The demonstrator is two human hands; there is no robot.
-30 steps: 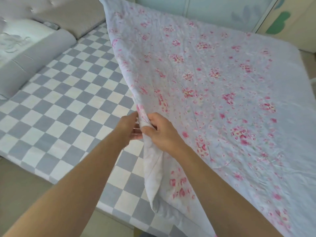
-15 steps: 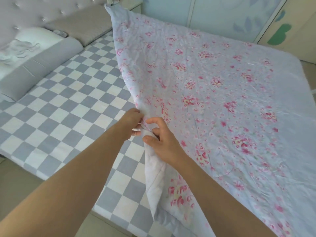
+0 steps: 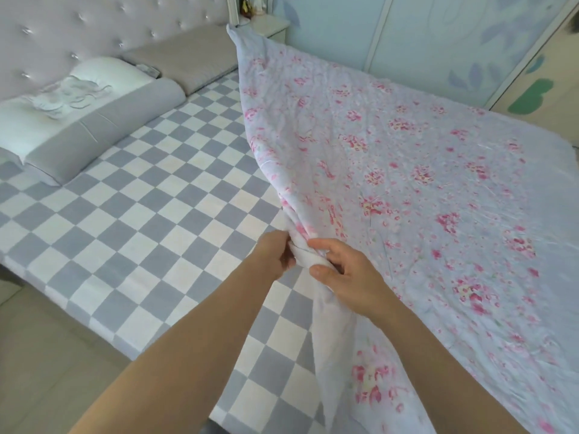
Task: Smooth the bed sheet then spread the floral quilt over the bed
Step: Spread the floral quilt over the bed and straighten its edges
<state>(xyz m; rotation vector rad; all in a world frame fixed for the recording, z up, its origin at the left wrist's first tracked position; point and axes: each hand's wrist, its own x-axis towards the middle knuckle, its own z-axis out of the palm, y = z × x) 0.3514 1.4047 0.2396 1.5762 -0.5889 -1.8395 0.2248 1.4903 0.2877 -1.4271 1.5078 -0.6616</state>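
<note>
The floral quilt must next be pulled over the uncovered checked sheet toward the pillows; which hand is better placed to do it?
Probably the left hand. Both hands grip the floral quilt at one edge, but the left is on the bare checked sheet side, nearer the pillows. The right hand lies over the already covered part.

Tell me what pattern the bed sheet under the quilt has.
The bed sheet is a checkerboard of grey-blue and cream squares, seen clearly in the head view.

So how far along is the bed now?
Done: the checked bed sheet lies flat. In hand: left hand and right hand grip the floral quilt edge; it covers the right side. Left: spreading it over the bare left half, toward the pillows.
</note>
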